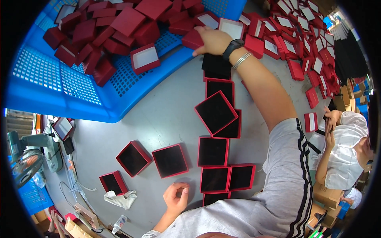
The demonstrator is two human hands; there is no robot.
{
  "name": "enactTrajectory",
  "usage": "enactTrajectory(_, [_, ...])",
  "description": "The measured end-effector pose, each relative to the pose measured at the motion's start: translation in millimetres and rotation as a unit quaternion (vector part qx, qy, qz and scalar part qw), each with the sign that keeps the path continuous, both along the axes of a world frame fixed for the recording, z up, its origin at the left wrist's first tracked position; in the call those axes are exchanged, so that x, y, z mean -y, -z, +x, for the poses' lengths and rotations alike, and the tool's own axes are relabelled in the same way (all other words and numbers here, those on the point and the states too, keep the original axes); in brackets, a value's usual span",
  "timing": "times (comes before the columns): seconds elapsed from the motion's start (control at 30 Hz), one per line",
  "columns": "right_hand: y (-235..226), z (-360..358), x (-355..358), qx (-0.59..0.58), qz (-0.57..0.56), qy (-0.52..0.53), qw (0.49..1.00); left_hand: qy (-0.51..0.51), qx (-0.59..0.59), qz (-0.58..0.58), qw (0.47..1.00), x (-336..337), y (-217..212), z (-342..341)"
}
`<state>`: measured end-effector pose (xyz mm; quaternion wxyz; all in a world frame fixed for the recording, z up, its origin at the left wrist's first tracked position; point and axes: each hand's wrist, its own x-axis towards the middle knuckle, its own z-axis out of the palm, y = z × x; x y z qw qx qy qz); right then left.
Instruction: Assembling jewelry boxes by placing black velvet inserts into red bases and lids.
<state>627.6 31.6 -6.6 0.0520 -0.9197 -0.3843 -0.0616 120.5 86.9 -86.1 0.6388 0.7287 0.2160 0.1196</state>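
My right hand (214, 41) reaches far forward to the basket's edge, its fingers and thumb closed around a red box (192, 41). Low in the middle, my left hand (176, 198) rests with fingers curled in and nothing visible in them. Just beyond it lies an open red box with a black inside (170, 160), with another black-lined box (133, 159) to its left. A column of similar boxes runs down the table, one box (216, 113) lying askew on top of others. Part of the column's far end is hidden by my right hand.
A blue plastic basket (115, 113) full of red boxes stands far left. Many white-lined red boxes (283, 43) heap at the far right. A small box (113, 183), a white cloth (120, 199) and a small bottle (119, 224) lie left. Another person (343, 150) works at the right.
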Motion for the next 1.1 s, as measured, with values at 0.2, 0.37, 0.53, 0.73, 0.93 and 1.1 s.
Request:
enactTrajectory(0.2, [4,5,-16,-0.002,-0.148,0.06,0.987,0.029,0.004,0.029,0.999,-2,-3,5])
enactTrajectory(0.37, [-7,30,0,-0.086,0.194,0.053,0.976,0.03,0.003,0.032,0.999,-3,-1,1])
enactTrajectory(0.53, [-31,4,37,-0.321,0.447,0.109,0.828,0.027,-0.002,0.029,0.999,-2,-2,2])
enactTrajectory(0.73, [-53,-51,46,-0.47,0.542,0.206,0.665,0.023,-0.009,0.02,0.999,1,4,3])
enactTrajectory(0.93, [-82,-100,11,-0.444,0.301,-0.196,0.821,-0.001,-0.007,-0.033,0.999,4,-1,5])
enactTrajectory(1.1, [-57,-66,116,-0.229,0.358,0.059,0.903,-0.003,-0.008,-0.003,1.0,6,-3,3])
